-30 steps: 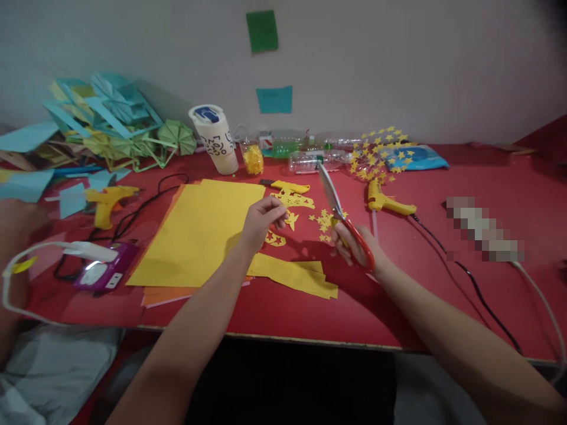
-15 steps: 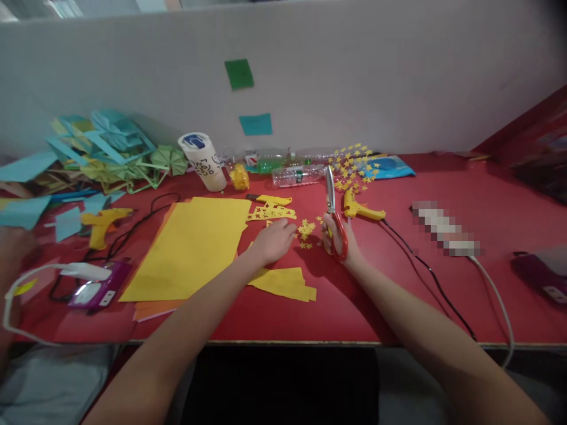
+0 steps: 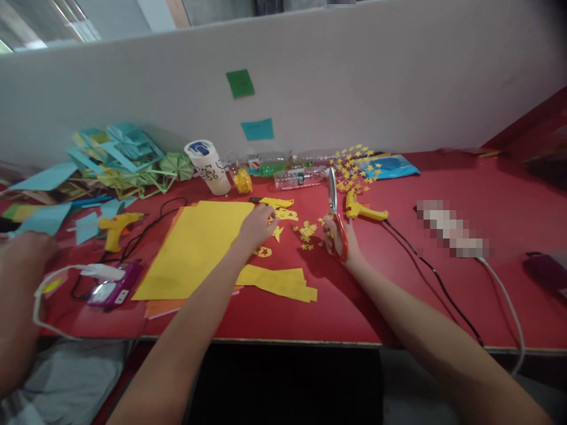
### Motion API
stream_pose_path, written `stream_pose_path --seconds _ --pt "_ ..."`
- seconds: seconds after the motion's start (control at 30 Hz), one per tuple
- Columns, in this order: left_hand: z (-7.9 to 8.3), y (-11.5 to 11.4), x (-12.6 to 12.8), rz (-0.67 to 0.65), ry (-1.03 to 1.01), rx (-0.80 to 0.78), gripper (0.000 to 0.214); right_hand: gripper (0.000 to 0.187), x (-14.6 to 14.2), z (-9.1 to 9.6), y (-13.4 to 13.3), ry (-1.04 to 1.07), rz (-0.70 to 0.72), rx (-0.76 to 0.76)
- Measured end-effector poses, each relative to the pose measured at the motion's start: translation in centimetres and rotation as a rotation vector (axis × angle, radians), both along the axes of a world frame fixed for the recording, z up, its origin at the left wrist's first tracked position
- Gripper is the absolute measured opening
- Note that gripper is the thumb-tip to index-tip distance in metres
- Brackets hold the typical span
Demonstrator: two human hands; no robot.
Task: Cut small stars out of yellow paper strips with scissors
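Note:
My right hand (image 3: 339, 236) holds upright a pair of scissors (image 3: 332, 192) with red handles, blades pointing up. My left hand (image 3: 258, 224) is over punched yellow paper scraps (image 3: 289, 215), fingers curled down; what lies between its fingertips is hidden. A small pile of yellow paper stars (image 3: 306, 231) lies between my hands. Another scrap with star-shaped holes (image 3: 263, 252) shows just below my left wrist. A stack of yellow paper sheets (image 3: 195, 248) is left of that hand, and cut yellow strips (image 3: 279, 283) lie nearer the table edge.
A yellow utility knife (image 3: 277, 202) and plastic bottles (image 3: 301, 177) lie behind. A yellow glue gun (image 3: 365, 209) trails a black cord on the right. A white cup (image 3: 208, 168) stands near folded paper shapes (image 3: 119, 156). Another person's arm (image 3: 22, 283) is at far left.
My left hand has moved left and slightly away from me, off the star pile, uncovering small scraps. My right hand keeps the scissors in place. The view has tilted slightly.

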State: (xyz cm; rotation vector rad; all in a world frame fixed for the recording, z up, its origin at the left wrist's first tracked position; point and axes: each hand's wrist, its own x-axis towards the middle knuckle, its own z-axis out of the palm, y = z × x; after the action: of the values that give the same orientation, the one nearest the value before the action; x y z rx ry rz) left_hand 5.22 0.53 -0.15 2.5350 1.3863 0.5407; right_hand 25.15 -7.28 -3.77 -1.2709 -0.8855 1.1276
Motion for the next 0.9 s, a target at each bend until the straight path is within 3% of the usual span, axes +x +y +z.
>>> stream_pose_path --seconds 0.07,0.17,0.23,0.4,0.6,0.7,0.77,0.83,0.9 --pt "0.4 0.2 -2.4 0.084 -0.091 -0.106 0.013 0.040 0.0 0.0 0.0 0.018 -0.010 -0.001" --pt "0.2 -0.6 -5.0 0.011 -0.008 -0.306 0.013 0.040 -0.1 -0.2 0.1 0.048 -0.035 -0.019" --pt "-0.2 -1.5 -5.7 -0.022 0.068 -0.326 0.023 0.040 -0.2 -0.3 0.2 0.064 -0.056 -0.023" --pt "-1.3 -1.6 -4.9 -0.078 0.165 -0.251 0.031 0.037 -0.4 -0.4 0.2 0.072 -0.046 -0.002" --pt "-2.9 2.0 -2.6 0.111 0.202 -0.082 0.028 0.036 -0.3 -0.6 0.3 0.020 -0.039 -0.006" --pt "-2.6 2.0 -1.9 0.206 0.097 -0.042 0.019 0.036 -0.1 -0.7 0.3 0.018 -0.039 -0.014" --pt "-1.6 0.9 -1.7 0.117 -0.044 -0.173 0.024 0.035 -0.1 -0.7 0.4 0.017 -0.037 -0.020" --pt "-0.4 -0.6 -1.6 -0.136 -0.095 -0.469 0.033 0.036 -0.2 -0.7 0.4 0.017 -0.037 -0.031" --pt "0.5 -2.1 -1.6 -0.386 0.012 -0.683 0.035 0.037 -0.2 -0.6 0.4 0.015 -0.036 -0.043"
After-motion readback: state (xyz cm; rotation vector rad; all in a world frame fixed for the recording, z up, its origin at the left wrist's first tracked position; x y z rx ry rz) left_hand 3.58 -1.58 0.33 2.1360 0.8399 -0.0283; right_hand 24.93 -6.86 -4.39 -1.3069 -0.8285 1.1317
